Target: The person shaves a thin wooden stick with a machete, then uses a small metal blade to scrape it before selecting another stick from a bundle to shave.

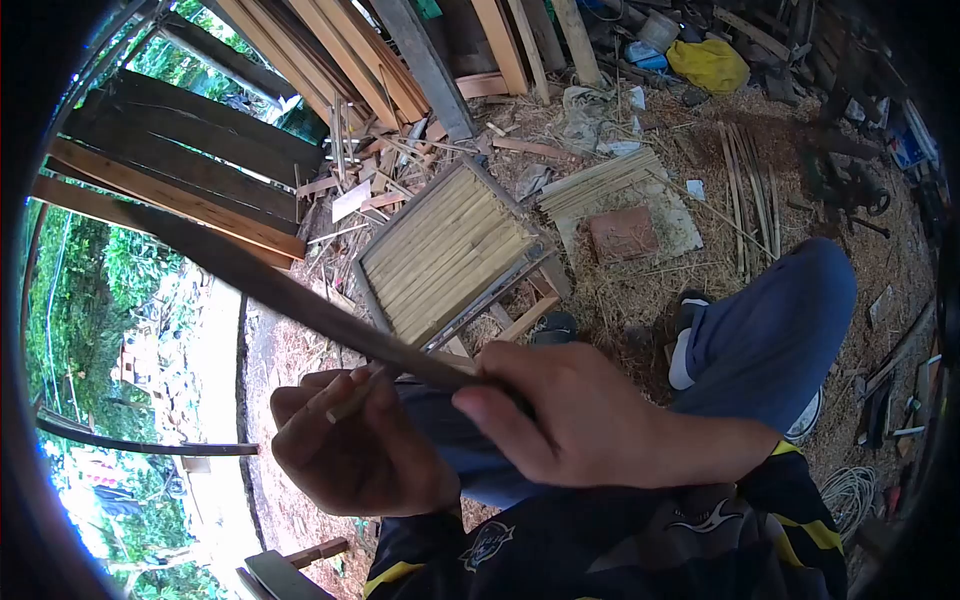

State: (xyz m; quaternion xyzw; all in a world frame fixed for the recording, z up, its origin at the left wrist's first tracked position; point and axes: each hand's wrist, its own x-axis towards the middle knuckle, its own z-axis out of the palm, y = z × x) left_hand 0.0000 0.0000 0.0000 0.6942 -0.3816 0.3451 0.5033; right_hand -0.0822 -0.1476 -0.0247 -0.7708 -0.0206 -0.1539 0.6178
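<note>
My right hand (575, 415) is wrapped round the near end of a long dark blade-like tool (290, 305), which slants up to the left across the view. Just below the tool, my left hand (350, 440) is closed, with a short, thin pale piece (348, 402) pinched between its fingers and thumb. Close to both hands, the tool passes over the left fingertips; whether it touches the piece cannot be made out. Beyond them lies a framed panel of bamboo slats (445, 255).
A reddish block (623, 234) rests on a pale board beside thin strips (600, 185). Planks (340, 50) lean at the back left. A yellow cloth (708, 66) lies at the back right, and coiled wire (850, 500) at the lower right. Shavings cover the ground.
</note>
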